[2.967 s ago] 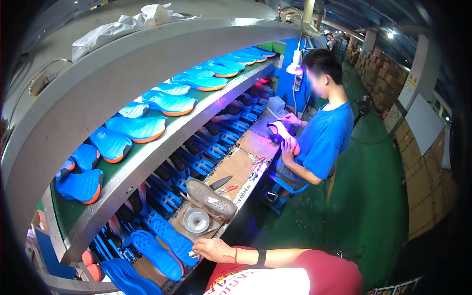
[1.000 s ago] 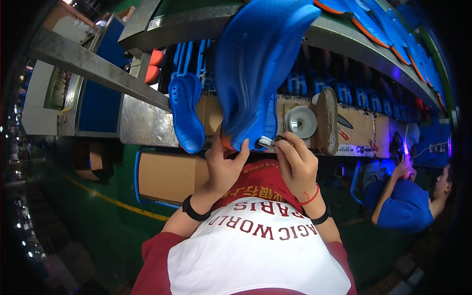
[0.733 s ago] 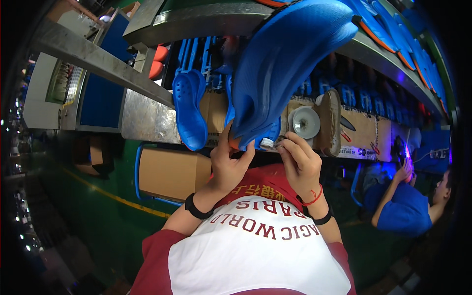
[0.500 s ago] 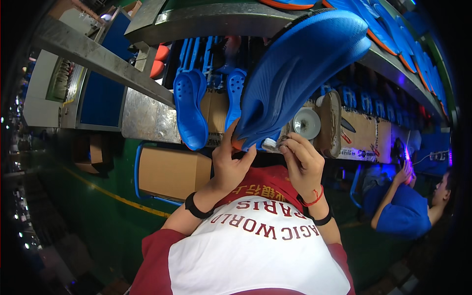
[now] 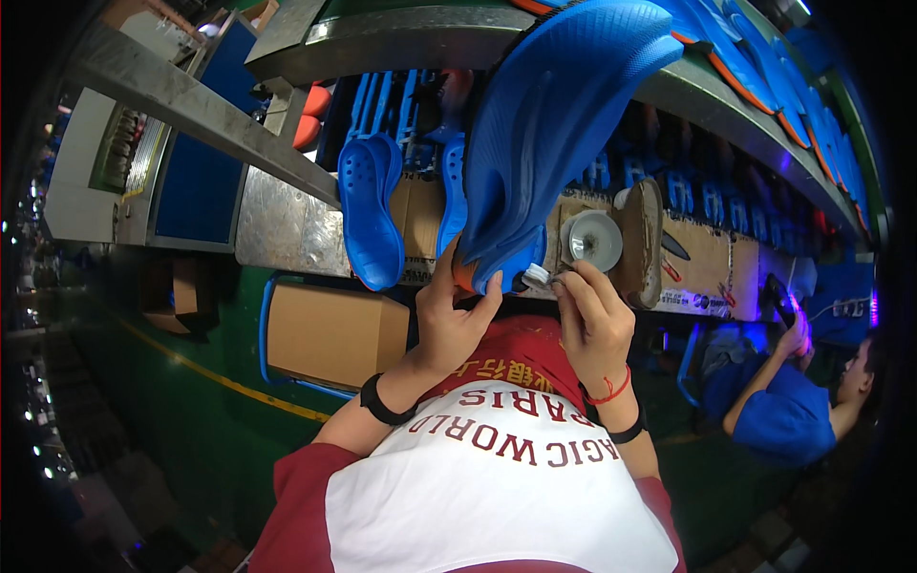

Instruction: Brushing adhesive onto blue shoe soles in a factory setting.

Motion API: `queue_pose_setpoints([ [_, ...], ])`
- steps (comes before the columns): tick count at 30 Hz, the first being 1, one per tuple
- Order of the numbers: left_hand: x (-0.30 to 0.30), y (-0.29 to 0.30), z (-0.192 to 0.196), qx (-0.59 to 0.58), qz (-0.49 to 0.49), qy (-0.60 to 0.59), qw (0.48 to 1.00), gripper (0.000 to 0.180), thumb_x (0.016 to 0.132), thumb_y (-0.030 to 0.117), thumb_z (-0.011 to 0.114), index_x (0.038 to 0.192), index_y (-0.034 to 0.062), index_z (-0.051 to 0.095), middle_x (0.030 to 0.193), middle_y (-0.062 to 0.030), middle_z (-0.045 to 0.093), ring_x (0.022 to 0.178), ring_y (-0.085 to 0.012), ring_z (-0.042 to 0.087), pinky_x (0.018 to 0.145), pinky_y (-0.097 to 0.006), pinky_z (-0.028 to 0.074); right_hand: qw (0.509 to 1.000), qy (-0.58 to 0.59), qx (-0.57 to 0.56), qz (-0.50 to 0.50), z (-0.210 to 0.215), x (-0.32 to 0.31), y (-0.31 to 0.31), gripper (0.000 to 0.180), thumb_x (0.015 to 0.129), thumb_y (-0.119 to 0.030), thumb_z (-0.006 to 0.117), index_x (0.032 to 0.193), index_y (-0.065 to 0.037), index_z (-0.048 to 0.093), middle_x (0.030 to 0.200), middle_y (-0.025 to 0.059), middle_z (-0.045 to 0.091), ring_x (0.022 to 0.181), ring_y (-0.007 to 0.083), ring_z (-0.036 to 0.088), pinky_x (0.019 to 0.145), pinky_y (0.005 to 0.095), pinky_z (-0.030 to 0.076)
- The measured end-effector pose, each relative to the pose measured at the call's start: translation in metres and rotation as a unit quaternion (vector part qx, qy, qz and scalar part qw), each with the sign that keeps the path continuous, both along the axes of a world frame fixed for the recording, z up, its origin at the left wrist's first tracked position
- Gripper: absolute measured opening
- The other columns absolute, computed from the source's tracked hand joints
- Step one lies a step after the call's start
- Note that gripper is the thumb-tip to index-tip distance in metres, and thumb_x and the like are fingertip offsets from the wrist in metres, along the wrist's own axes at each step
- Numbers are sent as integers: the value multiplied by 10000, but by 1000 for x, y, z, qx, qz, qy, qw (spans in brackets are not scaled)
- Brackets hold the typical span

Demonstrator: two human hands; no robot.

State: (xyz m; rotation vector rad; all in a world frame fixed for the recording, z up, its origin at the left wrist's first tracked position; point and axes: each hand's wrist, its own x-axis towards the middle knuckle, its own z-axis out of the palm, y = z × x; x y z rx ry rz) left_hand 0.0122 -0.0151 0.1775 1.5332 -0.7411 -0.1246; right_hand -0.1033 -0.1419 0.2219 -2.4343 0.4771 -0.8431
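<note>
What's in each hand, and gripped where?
Left hand grips the big blue sole at its lower end, by the heel. Right hand pinches a small brush by its handle, tip at the sole's edge.

The big blue shoe sole (image 5: 559,124) now tips further to the right than 1 second ago, its toe swinging up toward the shelf of soles. 3 seconds ago the view faced the conveyor line and a co-worker (image 5: 798,406); now it looks down at both hands, the left hand (image 5: 454,320) gripping the sole's heel and the right hand (image 5: 592,320) pinching a small brush (image 5: 537,278) at it.
</note>
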Motion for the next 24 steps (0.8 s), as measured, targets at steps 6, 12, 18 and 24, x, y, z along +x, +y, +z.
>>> queue_pose_setpoints([
  [6,-1,-1,0,-11,-4,29,1000,612,816,21,663,1343,-63,366,951,-150,667,803,-177,669,745,-293,531,1000,2,-9,-8,-1,-2,-1,152,756,34,660,896,-2,614,916,129,625,689,277,634,595,317,503],
  [12,1,0,-4,10,-20,29,999,612,814,23,665,1342,-61,365,954,-159,664,808,-194,677,733,-297,543,999,-1,-21,-25,-2,-4,-3,152,755,36,664,896,-2,619,919,135,630,673,276,630,586,315,500],
  [18,2,-1,-1,2,-18,53,998,645,809,26,669,1358,-59,341,957,-172,659,815,-206,680,715,-313,556,997,-21,38,-57,0,-10,-8,117,777,42,660,887,22,626,924,151,644,634,234,619,567,282,485],
  [24,52,-27,41,-120,-59,65,989,668,818,-30,615,1318,1,174,1114,-177,522,1095,-229,529,887,-335,486,991,-44,97,-86,6,-15,-20,82,802,43,639,883,41,629,906,153,649,614,174,590,542,242,451],
])
